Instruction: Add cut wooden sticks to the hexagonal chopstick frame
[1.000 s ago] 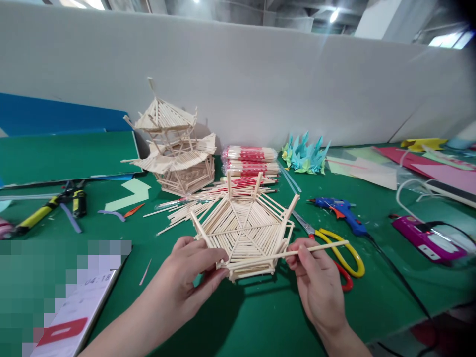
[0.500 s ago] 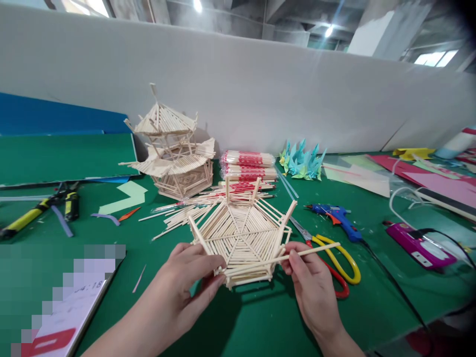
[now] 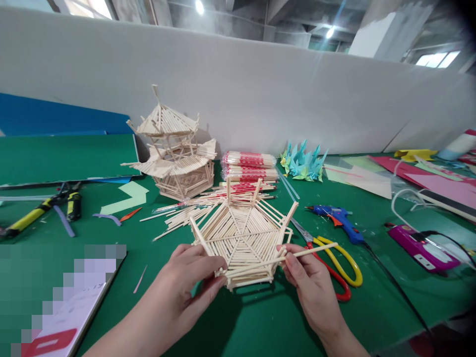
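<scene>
In front of me is a many-sided frame (image 3: 241,237) built of thin wooden sticks, its floor patterned like a web, with short posts rising at several corners. My left hand (image 3: 199,277) is closed on the frame's near left corner, thumb and fingers pinching the stick ends there. A loose wooden stick (image 3: 312,250) lies along the near edge and juts out to the right. My right hand (image 3: 307,277) pinches that stick near the frame's right corner. The fingertips of my left hand partly hide the stick's other end.
Behind stands a stick pagoda (image 3: 174,158), beside bundled sticks (image 3: 249,166) and loose ones (image 3: 189,218). To the right are scissors (image 3: 338,263), a blue glue gun (image 3: 336,218), a purple power strip (image 3: 420,248) and a folded-paper piece (image 3: 303,161). Pliers (image 3: 37,213) lie left.
My right hand has shifted slightly left along the stick, closer to the frame's corner. My left hand keeps its grip, and the frame stays almost in place.
</scene>
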`<state>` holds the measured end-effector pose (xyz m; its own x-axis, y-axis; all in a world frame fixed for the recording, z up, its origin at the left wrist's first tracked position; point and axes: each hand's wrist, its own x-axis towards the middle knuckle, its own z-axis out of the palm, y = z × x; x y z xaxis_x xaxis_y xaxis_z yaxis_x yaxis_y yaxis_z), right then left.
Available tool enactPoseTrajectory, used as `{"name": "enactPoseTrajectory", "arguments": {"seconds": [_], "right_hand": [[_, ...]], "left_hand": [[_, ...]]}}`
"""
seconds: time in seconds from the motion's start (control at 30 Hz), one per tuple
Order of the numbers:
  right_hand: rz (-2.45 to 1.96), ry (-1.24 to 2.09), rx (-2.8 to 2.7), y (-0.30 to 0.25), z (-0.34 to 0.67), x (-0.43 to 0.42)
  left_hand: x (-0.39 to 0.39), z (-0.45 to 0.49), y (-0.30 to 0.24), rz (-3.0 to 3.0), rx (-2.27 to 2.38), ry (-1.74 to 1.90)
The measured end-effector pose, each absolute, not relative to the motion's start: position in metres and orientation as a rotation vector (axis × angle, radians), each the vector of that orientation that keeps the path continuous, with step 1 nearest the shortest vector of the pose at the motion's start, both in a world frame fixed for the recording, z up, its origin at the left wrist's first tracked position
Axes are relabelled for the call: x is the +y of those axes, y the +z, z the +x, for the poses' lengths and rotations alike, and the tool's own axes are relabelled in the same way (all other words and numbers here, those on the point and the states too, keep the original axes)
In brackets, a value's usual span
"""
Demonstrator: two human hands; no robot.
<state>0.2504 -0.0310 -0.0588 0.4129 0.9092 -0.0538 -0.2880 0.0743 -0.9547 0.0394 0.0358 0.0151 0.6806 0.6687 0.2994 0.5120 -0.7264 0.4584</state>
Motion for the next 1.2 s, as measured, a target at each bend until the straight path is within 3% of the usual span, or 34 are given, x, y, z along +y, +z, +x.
{"name": "enactPoseTrajectory", "arguments": {"seconds": [0.27,1.2], "right_hand": [[-1.136,1.05,-0.662,-0.064,0.251,-0.032],[-1.072,1.165,-0.311,-0.055,0.243,-0.038]], "left_hand": [[0.037,0.037,0.016,2.556,0.889,0.476],[0.023,0.038,0.011,2.468,0.994,0.57]]}}
